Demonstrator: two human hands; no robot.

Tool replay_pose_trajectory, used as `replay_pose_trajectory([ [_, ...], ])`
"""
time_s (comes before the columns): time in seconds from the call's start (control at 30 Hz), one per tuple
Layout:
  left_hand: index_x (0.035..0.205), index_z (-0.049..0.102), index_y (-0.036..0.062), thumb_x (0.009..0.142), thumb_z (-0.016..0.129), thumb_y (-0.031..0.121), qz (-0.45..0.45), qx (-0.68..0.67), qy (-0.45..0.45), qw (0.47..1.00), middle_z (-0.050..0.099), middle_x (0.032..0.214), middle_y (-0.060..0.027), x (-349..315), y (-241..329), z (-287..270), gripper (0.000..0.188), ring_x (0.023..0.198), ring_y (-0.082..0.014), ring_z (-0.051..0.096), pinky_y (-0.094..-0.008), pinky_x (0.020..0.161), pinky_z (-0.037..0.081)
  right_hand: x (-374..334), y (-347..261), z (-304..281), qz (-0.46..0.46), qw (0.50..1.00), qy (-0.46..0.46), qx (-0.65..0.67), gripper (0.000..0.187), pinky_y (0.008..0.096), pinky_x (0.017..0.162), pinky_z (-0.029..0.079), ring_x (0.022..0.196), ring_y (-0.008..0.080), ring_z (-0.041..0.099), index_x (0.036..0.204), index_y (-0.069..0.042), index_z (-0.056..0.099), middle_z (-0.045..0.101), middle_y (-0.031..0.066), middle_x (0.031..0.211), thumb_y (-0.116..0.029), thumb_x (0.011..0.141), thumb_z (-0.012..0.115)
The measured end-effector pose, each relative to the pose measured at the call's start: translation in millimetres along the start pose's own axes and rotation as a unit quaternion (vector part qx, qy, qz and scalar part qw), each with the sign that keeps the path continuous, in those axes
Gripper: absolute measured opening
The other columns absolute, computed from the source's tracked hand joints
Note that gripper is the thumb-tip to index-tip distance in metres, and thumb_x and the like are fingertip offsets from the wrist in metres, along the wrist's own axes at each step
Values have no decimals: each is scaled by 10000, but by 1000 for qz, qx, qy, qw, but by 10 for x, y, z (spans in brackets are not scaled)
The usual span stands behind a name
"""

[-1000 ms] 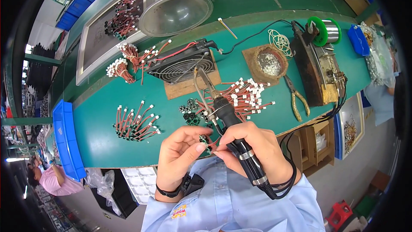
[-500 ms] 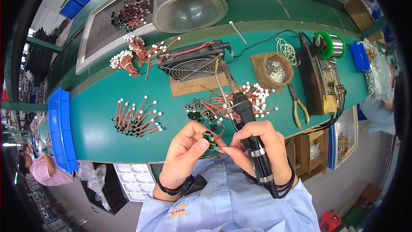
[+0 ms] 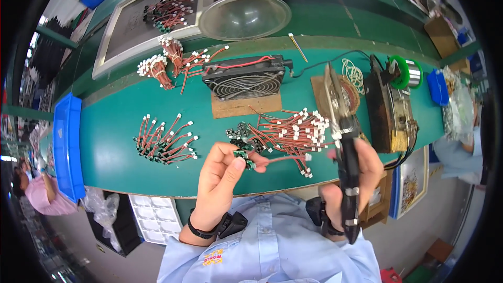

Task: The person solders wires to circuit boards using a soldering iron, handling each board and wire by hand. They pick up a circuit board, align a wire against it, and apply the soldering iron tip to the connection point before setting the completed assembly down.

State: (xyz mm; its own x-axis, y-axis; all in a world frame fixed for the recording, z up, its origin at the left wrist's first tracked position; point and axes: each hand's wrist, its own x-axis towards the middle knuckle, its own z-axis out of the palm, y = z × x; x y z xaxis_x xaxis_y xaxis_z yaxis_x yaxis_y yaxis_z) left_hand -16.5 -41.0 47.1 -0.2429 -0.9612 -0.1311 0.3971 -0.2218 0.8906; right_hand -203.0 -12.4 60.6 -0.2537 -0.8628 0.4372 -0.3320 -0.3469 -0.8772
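Note:
Between the thumb and fingers of my left hand is a small green circuit board. A short red wire lead runs right from those fingertips and ends in a white plug. My right hand, somewhat blurred, grips the black handle of a soldering iron. The iron stands nearly upright, well right of the board, its tip pointing to the far side and overlapping the round tin. Just beyond my left hand lie loose black-and-green parts and a pile of wire leads with white plugs.
Wired boards lie in a group at left, near a blue bin. A black fan stands behind on a wooden base. At right are a soldering station and a green solder spool. A metal hood hangs at the back.
My right hand has carried the soldering iron away from the board to the right, swinging it more upright. My left hand still holds the board; its lead now stretches out to the right.

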Motion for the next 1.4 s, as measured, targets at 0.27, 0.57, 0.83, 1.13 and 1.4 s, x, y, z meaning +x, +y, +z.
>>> replay_pose_trajectory([
  [0.27,1005,413,5,943,424,84,96,71,87,989,621,966,-170,17,-136,-78,101,903,-186,601,-308,845,460,-351,57,-280,-109,977,-135,-122,504,427,949,313,708,182,623,1017,-103,606,636,35,759,-284,598,820],
  [0.57,1004,409,8,935,428,60,128,117,82,981,619,993,-175,1,-188,-132,89,929,-188,605,-300,838,462,-364,45,-147,-149,963,-199,-100,382,382,962,280,670,138,625,921,-139,650,635,-6,736,-202,579,808],
  [0.83,986,401,6,924,440,41,134,140,81,978,598,1012,-176,-11,-183,-151,82,943,-206,609,-312,846,461,-356,36,-122,-145,963,-204,-102,396,376,953,287,662,141,626,932,-136,649,635,-4,733,-196,573,808],
  [1.13,966,393,9,918,442,36,146,177,80,970,581,1030,-174,-21,-185,-147,74,951,-229,613,-325,850,455,-367,75,-136,-158,963,-196,-98,400,368,941,295,666,142,627,936,-135,648,636,-7,734,-191,572,806],
  [1.4,960,389,16,915,447,33,155,217,75,961,573,1051,-176,-36,-202,-155,76,959,-235,612,-333,874,436,-373,108,-130,-157,965,-189,-91,395,368,928,304,668,141,628,931,-132,646,638,-8,732,-187,572,804],
])
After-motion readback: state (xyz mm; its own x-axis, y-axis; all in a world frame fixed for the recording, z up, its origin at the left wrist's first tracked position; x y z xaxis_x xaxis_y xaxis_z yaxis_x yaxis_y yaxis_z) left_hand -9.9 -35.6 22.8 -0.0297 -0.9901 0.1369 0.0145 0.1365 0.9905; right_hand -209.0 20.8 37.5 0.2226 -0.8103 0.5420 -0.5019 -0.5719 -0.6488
